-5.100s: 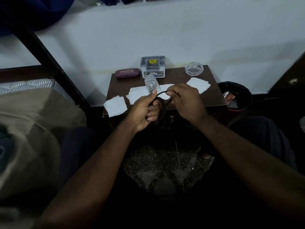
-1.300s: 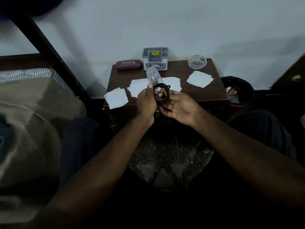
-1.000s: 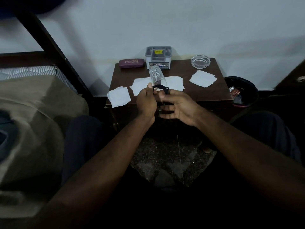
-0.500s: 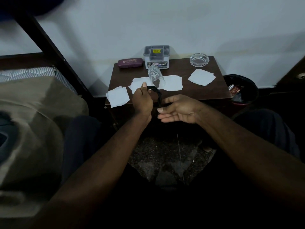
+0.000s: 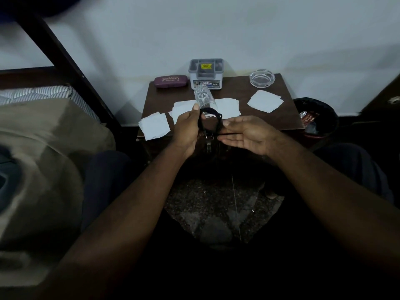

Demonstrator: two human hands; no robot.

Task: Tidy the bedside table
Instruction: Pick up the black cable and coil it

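Head view: since a second ago the right hand (image 5: pixel 244 135) has let go of the coil and flattened out, its fingers straight, with only the loose end lying against them. The left hand (image 5: pixel 187 132) grips the coiled black cable (image 5: pixel 218 121) in curled fingers just in front of the bedside table (image 5: pixel 238 92), probably to stop the loops springing apart. The connector hanging below the coil is too dark to identify, and the coil partly overlaps the tipped glass (image 5: pixel 202 96) on the papers (image 5: pixel 229 107).

Left hand (image 5: pixel 186 132) grips coiled black cable (image 5: pixel 218 122); right hand (image 5: pixel 249 135) flat, touching loose strand, before bedside table (image 5: pixel 242 92).
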